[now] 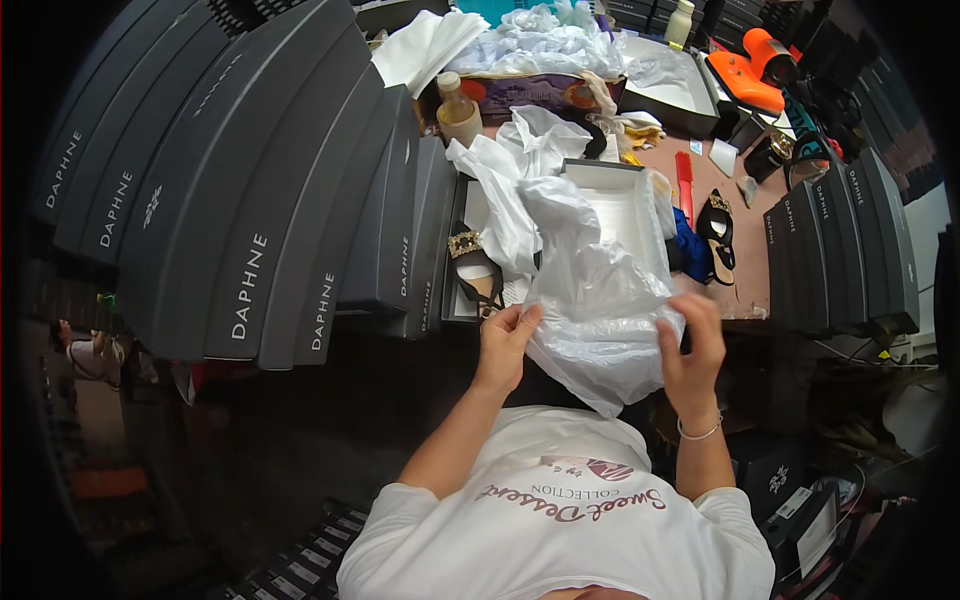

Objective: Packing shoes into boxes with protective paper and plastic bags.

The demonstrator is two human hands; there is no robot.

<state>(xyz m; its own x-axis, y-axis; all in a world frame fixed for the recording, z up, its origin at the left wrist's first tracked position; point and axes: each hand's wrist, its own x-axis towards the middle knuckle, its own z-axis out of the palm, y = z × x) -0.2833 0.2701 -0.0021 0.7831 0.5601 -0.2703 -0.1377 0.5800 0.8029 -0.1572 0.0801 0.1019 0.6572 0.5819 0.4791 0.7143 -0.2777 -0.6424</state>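
Observation:
A crinkled, translucent white plastic bag (605, 330) hangs spread in front of my body, over the table's near edge. At its left side my left hand (507, 350) is closed, pinching the plastic between thumb and fingers. My right hand (692, 352), its fingertips slightly blurred, curls around the right edge. Behind the bag lies an open shoe box (648, 205) with a white inside. White tissue paper (505, 205) spills out beside it. A black strappy shoe (468, 268) with a jewelled buckle lies left of the bag; a similar black shoe (716, 240) rests to the right.
Large dark shoe boxes (240, 190) stand in a row at the left, and more boxes (830, 245) at the right. A glue bottle (458, 112), a red-handled brush (684, 180), an orange tool (748, 80) and a carton of crumpled plastic (530, 95) crowd the table.

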